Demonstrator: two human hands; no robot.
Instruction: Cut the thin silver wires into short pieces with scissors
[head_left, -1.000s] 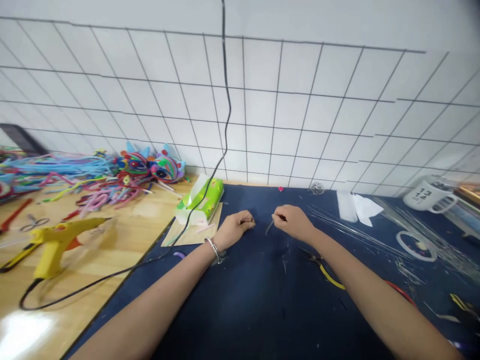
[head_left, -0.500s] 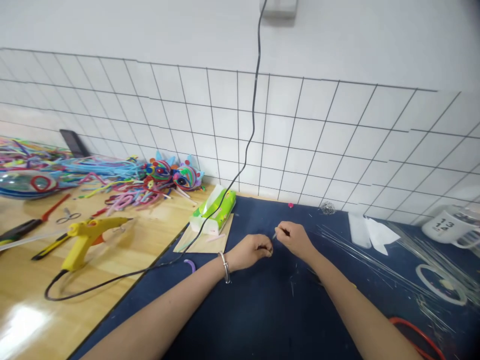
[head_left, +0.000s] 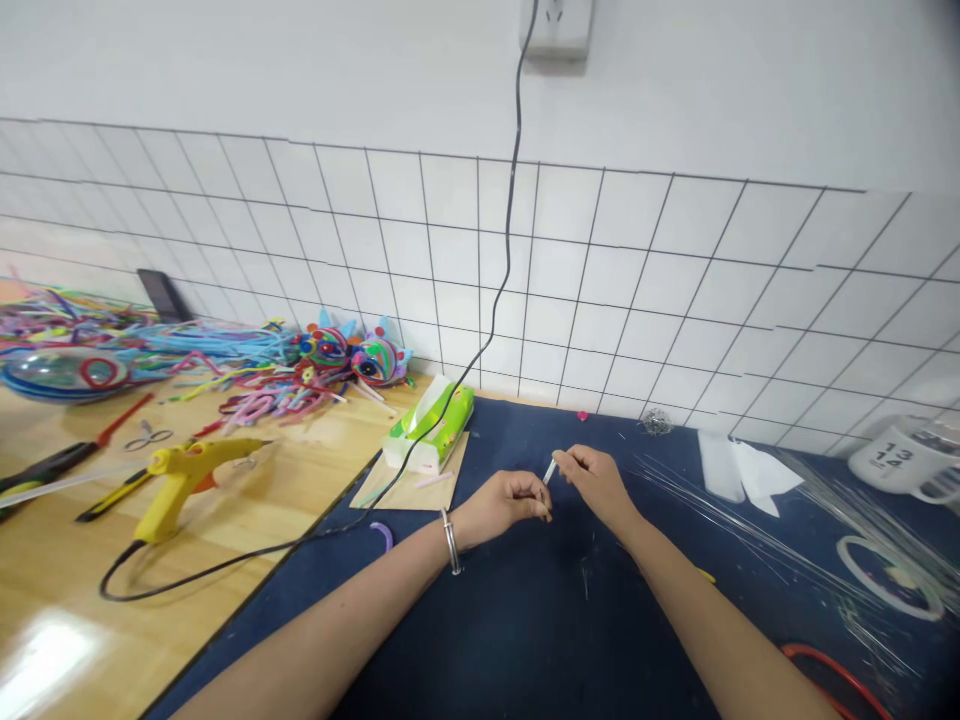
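Over the dark blue mat (head_left: 495, 610), my two hands work close together. My right hand (head_left: 600, 482) is closed in a pinch on the upper end of a short, thin, silvery-white piece (head_left: 550, 470), too small to tell its kind. The piece slants down to the fingertips of my left hand (head_left: 506, 508), which are pinched together at its lower end. What else those fingers may hold is hidden. Fine loose wire bits (head_left: 585, 575) lie on the mat below the hands.
A green tissue pack (head_left: 442, 425) sits on a tan board left of my hands. A yellow glue gun (head_left: 176, 480) lies on the wood, its black cord (head_left: 300, 537) crossing the mat. Long thin wires (head_left: 720, 505), white pieces (head_left: 757, 475) and a mug (head_left: 892, 460) are on the right.
The fingers of my right hand have lifted slightly, and more of the silvery-white piece shows between the hands. The whole view has tilted up a little.
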